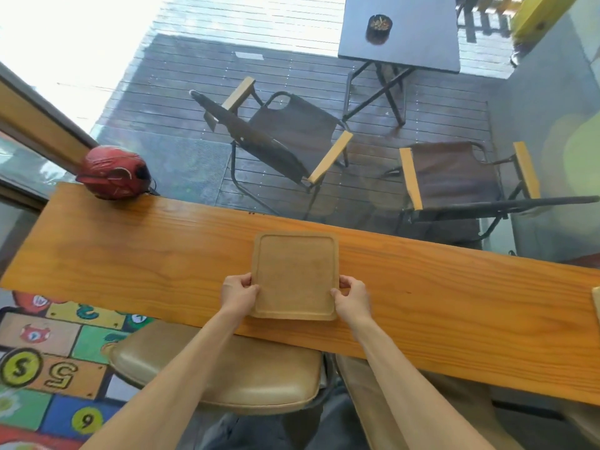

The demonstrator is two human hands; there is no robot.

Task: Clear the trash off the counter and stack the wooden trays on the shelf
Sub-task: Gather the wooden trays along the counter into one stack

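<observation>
Right now I have both hands on the square, round-cornered wooden tray (pixel 294 275), which lies flat on the long orange-brown wooden counter (pixel 130 251), roughly mid-length and close to the near edge. The tray sits directly ahead of me, squarely between the two hands, so neither arm is nearer than the other; it is close to square, with its slightly longer side running away from me toward the glass. My left hand (pixel 238 295) grips the tray's left edge near the near corner, thumb curled over the raised rim and fingers tucked at the side. My right hand (pixel 352 297) mirrors it on the right edge, thumb on top of the rim, fingers bent around the side. Both forearms reach forward almost parallel, wrists level, over the tan padded stool seat (pixel 227 378) below the counter.

I judge the grip is symmetric enough for a straight lift, and the tray looks light and rigid, so it should come up flat. No shelf shows in this view, so the carry will need a turn first. At the far right edge of the counter a sliver of another pale wooden piece (pixel 596 308) shows, possibly a second tray, though I cannot tell. A red helmet (pixel 113 173) rests on the counter's far left end, well apart from my hands.
</observation>
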